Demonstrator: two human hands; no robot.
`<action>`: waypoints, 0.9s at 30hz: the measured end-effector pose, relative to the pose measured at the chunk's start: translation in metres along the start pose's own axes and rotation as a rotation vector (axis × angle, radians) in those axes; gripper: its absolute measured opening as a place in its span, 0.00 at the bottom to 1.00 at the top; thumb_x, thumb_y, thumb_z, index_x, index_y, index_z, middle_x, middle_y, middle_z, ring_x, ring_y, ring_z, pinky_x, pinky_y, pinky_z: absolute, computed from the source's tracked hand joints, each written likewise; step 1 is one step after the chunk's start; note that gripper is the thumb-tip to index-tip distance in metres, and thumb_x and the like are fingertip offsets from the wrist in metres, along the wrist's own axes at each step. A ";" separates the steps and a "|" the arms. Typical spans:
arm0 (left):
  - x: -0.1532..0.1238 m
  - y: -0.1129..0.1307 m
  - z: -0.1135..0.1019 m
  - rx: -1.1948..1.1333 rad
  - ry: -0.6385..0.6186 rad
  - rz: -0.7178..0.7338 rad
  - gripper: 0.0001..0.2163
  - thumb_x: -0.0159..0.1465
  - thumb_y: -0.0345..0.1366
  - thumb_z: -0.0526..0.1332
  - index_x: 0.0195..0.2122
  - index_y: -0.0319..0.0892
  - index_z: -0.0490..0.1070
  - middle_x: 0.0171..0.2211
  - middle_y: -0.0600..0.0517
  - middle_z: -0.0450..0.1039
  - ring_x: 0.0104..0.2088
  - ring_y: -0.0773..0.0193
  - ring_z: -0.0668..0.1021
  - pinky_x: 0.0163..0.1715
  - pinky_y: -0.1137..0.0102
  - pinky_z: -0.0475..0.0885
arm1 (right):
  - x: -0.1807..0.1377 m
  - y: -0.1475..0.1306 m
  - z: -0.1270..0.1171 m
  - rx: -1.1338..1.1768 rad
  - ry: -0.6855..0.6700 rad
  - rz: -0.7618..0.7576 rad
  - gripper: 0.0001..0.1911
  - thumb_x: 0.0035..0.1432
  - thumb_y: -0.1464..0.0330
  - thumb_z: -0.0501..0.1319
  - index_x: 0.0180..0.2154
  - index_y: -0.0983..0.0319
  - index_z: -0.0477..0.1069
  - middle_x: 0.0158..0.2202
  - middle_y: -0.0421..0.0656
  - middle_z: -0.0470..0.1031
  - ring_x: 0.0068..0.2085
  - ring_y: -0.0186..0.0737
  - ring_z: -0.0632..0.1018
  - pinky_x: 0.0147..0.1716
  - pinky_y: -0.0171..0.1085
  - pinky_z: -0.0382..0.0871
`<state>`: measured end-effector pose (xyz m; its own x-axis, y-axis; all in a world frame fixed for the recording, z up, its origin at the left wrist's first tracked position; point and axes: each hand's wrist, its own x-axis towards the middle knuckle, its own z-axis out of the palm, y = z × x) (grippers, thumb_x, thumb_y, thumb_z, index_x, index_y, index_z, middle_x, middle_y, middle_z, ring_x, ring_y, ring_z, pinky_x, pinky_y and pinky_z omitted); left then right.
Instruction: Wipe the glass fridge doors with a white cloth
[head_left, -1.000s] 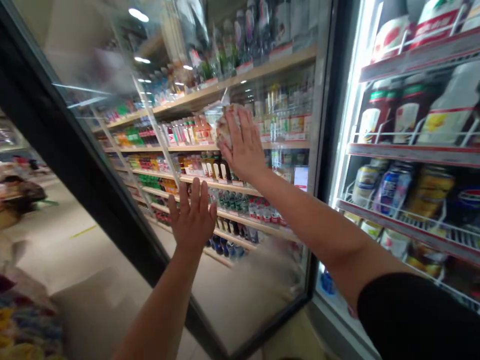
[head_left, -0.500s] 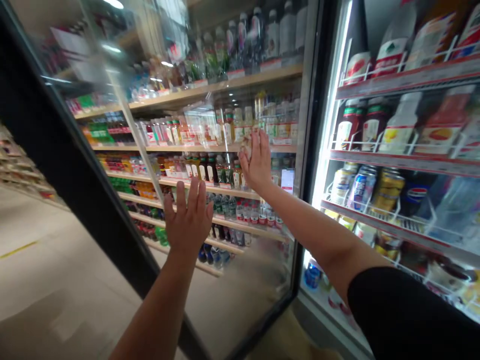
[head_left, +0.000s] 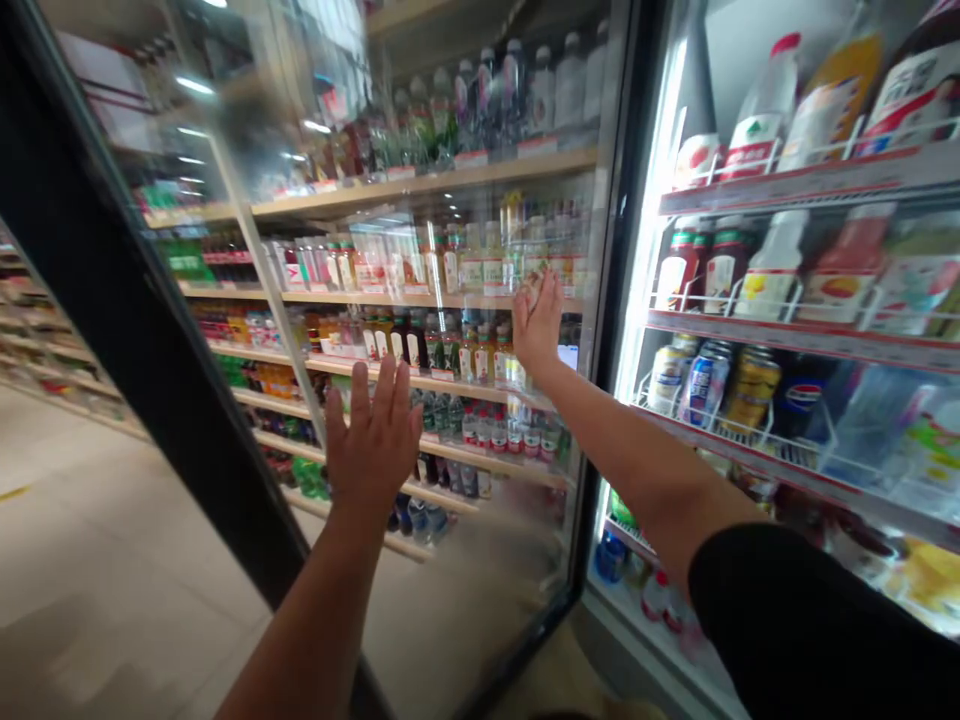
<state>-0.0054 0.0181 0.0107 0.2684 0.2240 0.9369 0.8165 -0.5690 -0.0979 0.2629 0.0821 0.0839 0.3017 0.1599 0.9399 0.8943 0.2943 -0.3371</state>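
Since earlier frame: right hand (head_left: 536,320) slid rightward across tall black-framed glass fridge door (head_left: 450,610), which stands swung open.

- Left hand (head_left: 375,430): low on door, flat, fingers spread, grasping nothing.
- Right hand: higher on door, flat, pinning pale crumpled wad (head_left: 529,283), mostly hidden.
- Door: probably heavy, stiff, slick, breakable. Grip frame edge.

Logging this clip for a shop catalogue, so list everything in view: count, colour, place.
glass door: one, clear with black frame, open, centre-left.
cooler racks: several, white wire with red strips, right.
bottles: many, mixed colours, upper racks.
cans: several, blue, white and gold, middle rack.
store shelves: several, wooden, holding drinks, seen through the glass.
floor: one, beige, left.
sleeve: one, black, right arm.
left hand: open, flat on the glass.
right hand: open, flat on the glass, higher up.
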 end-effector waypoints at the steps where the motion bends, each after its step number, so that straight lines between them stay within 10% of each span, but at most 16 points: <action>1: 0.000 0.000 0.000 0.006 0.000 0.001 0.32 0.70 0.39 0.55 0.72 0.49 0.42 0.71 0.46 0.49 0.73 0.50 0.46 0.71 0.46 0.37 | -0.001 0.004 -0.001 0.005 0.001 -0.003 0.35 0.71 0.54 0.41 0.71 0.66 0.40 0.72 0.59 0.45 0.74 0.48 0.46 0.69 0.58 0.50; 7: 0.000 0.003 -0.002 0.016 -0.007 0.000 0.33 0.70 0.39 0.56 0.73 0.49 0.41 0.71 0.47 0.48 0.73 0.49 0.46 0.71 0.45 0.36 | -0.065 0.044 -0.014 0.033 -0.038 0.032 0.36 0.71 0.54 0.40 0.70 0.71 0.43 0.71 0.63 0.47 0.73 0.48 0.48 0.70 0.56 0.49; 13: -0.002 0.009 -0.006 0.019 -0.009 -0.021 0.32 0.70 0.39 0.54 0.73 0.50 0.41 0.71 0.48 0.47 0.73 0.49 0.45 0.71 0.45 0.35 | -0.027 0.066 -0.013 0.024 -0.012 0.153 0.39 0.70 0.52 0.40 0.69 0.74 0.44 0.70 0.65 0.48 0.73 0.50 0.50 0.69 0.55 0.53; 20: -0.002 0.013 -0.007 0.089 0.004 -0.008 0.33 0.70 0.40 0.55 0.73 0.49 0.41 0.71 0.48 0.48 0.73 0.51 0.46 0.71 0.48 0.35 | -0.087 0.100 -0.028 0.022 -0.019 0.212 0.37 0.70 0.52 0.40 0.69 0.68 0.46 0.69 0.62 0.55 0.71 0.51 0.56 0.66 0.60 0.57; 27: -0.003 0.015 -0.010 0.148 0.009 0.004 0.32 0.70 0.41 0.54 0.73 0.48 0.42 0.71 0.47 0.50 0.73 0.51 0.46 0.71 0.48 0.38 | -0.023 0.110 -0.013 0.026 0.075 0.316 0.34 0.70 0.58 0.42 0.68 0.74 0.47 0.69 0.66 0.52 0.72 0.53 0.53 0.68 0.60 0.52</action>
<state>0.0012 0.0012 0.0097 0.2680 0.2140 0.9393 0.8820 -0.4468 -0.1498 0.3589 0.0991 0.0260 0.5877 0.1780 0.7893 0.7437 0.2654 -0.6136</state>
